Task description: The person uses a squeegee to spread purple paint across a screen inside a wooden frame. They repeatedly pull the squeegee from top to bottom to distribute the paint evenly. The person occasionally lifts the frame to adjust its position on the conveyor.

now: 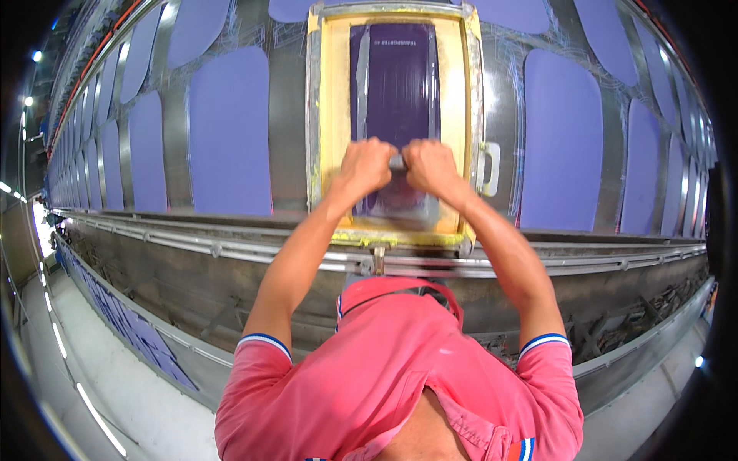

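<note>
A printing screen with a worn metal frame and a yellow border lies in front of me. Dark purple ink covers the long window in its middle. Both my hands are closed, side by side, around the handle of a squeegee over the near half of that window. My left hand grips the handle's left part, and my right hand its right part. Below the hands, the squeegee's blade is blurred and mostly hidden. On the frame's right side sits a pale handle.
Flat purple panels with rounded corners lie on the metal table on both sides, such as a left panel and a right panel. A metal rail runs along the near edge. Stacked purple pieces lie at lower left.
</note>
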A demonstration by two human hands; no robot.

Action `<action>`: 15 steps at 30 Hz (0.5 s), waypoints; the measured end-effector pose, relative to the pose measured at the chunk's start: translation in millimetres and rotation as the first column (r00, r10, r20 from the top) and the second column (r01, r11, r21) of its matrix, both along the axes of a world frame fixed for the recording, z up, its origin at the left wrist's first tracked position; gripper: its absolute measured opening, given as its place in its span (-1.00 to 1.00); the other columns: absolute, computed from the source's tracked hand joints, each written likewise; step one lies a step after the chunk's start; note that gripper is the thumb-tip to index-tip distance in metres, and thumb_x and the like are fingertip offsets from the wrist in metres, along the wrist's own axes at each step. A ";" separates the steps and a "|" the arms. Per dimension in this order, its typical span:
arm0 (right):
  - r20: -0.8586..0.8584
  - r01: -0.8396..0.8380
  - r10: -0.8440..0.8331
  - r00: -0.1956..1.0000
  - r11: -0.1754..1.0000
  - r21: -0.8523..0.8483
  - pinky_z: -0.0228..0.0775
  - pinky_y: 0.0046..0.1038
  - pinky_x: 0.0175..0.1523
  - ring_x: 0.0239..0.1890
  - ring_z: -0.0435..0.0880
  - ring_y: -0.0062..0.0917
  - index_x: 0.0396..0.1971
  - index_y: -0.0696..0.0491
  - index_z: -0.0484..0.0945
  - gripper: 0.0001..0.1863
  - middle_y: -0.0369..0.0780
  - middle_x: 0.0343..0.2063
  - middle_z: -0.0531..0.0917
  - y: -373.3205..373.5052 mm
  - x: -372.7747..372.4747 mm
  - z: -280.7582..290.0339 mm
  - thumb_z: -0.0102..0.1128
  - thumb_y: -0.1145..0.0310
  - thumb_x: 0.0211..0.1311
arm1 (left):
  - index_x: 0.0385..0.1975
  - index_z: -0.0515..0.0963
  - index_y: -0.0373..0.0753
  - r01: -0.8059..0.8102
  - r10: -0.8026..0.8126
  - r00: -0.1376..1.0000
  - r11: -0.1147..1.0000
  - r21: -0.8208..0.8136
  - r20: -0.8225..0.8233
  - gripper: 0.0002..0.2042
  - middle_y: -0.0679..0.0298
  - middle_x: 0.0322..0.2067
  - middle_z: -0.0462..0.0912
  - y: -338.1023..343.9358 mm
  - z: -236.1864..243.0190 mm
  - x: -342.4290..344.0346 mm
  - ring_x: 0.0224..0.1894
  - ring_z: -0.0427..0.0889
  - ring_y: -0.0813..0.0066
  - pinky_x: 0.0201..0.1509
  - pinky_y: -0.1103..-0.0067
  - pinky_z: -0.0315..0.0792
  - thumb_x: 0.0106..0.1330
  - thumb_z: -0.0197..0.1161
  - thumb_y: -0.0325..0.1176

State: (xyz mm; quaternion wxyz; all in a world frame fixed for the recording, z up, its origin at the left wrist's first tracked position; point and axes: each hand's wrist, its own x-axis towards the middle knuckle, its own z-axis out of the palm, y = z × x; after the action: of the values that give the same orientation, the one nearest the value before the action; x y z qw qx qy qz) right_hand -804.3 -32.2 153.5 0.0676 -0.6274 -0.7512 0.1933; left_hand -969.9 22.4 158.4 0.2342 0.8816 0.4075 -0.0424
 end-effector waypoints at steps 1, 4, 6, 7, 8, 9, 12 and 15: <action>0.025 0.018 -0.018 1.000 1.000 -0.002 0.59 -0.20 -0.18 -0.40 0.73 -0.16 -0.60 0.08 0.68 -0.90 -0.06 -0.49 0.71 33.7 10.5 -1.7 0.23 0.44 -0.18 | -0.30 0.76 -0.09 0.000 -0.002 1.000 0.999 0.044 0.030 -0.67 0.02 -0.41 0.72 32.9 -1.7 11.5 -0.31 0.72 0.02 -0.20 0.23 0.60 -0.08 0.21 -0.52; 0.085 0.047 -0.047 0.995 0.999 0.000 0.60 -0.20 -0.19 -0.35 0.75 -0.14 -0.54 0.03 0.70 -0.89 -0.05 -0.45 0.73 143.6 43.8 -2.1 0.22 0.39 -0.09 | -0.30 0.76 -0.06 -0.025 0.025 1.000 0.997 0.068 0.011 -0.71 0.01 -0.41 0.72 141.6 -7.1 47.1 -0.29 0.72 0.00 -0.16 0.22 0.60 -0.03 0.22 -0.46; 0.136 0.042 -0.036 0.990 0.998 -0.039 0.60 -0.18 -0.15 -0.29 0.75 -0.12 -0.46 -0.01 0.73 -0.84 -0.04 -0.41 0.73 210.2 67.8 2.1 0.20 0.34 -0.03 | -0.29 0.76 -0.07 -0.038 0.036 0.999 0.993 0.108 0.020 -0.72 0.00 -0.40 0.73 203.0 -5.8 71.3 -0.27 0.72 -0.02 -0.14 0.22 0.60 -0.01 0.22 -0.42; 0.145 0.024 -0.016 0.989 0.998 -0.057 0.60 -0.16 -0.13 -0.26 0.75 -0.10 -0.41 -0.04 0.74 -0.81 -0.03 -0.39 0.74 238.9 79.8 2.7 0.19 0.32 -0.01 | -0.28 0.76 -0.08 -0.043 0.038 0.999 0.991 0.125 0.035 -0.72 0.00 -0.39 0.73 229.2 -5.5 80.7 -0.26 0.72 -0.03 -0.13 0.22 0.60 0.00 0.22 -0.41; 0.144 0.006 -0.005 0.989 1.000 -0.008 0.59 -0.14 -0.11 -0.24 0.74 -0.09 -0.37 -0.04 0.74 -0.78 -0.02 -0.36 0.74 265.6 91.7 -1.3 0.18 0.32 0.00 | -0.27 0.75 -0.09 -0.039 0.032 0.999 0.982 0.186 0.037 -0.71 -0.01 -0.38 0.73 254.7 -7.8 89.5 -0.25 0.72 -0.04 -0.12 0.21 0.59 -0.01 0.21 -0.42; 0.141 -0.014 0.010 0.990 0.999 0.033 0.59 -0.13 -0.08 -0.21 0.74 -0.08 -0.33 -0.04 0.74 -0.76 -0.01 -0.34 0.74 284.9 99.7 -5.0 0.17 0.31 0.00 | -0.26 0.75 -0.10 -0.036 0.028 0.999 0.970 0.238 0.035 -0.70 -0.02 -0.36 0.73 273.9 -10.1 95.6 -0.24 0.72 -0.05 -0.11 0.21 0.59 -0.01 0.21 -0.42; 0.094 0.063 -0.070 0.993 0.995 0.080 0.58 -0.12 -0.09 -0.24 0.73 -0.07 -0.36 0.00 0.73 -0.77 -0.02 -0.35 0.73 316.4 106.2 -12.9 0.17 0.35 -0.03 | -0.24 0.75 -0.12 0.000 0.003 1.000 0.985 0.172 -0.017 -0.67 -0.04 -0.34 0.73 312.0 -14.8 107.9 -0.23 0.72 -0.05 -0.09 0.21 0.59 -0.03 0.20 -0.44; 0.154 0.013 -0.031 0.988 0.993 0.114 0.58 -0.10 -0.20 -0.34 0.73 -0.05 -0.51 0.08 0.71 -0.82 0.03 -0.47 0.71 304.5 103.6 -29.4 0.17 0.37 -0.07 | -0.23 0.76 -0.09 -0.054 0.039 0.997 0.962 0.267 0.061 -0.65 -0.04 -0.35 0.73 297.3 -29.0 98.1 -0.24 0.72 -0.04 -0.10 0.23 0.59 -0.04 0.18 -0.45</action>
State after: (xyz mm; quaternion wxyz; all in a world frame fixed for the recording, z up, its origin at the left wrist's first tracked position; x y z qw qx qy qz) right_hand -700.6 272.3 124.2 0.0461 -0.6442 -0.7568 0.1005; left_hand -871.9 319.7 129.4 0.1246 0.8963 0.4233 0.0428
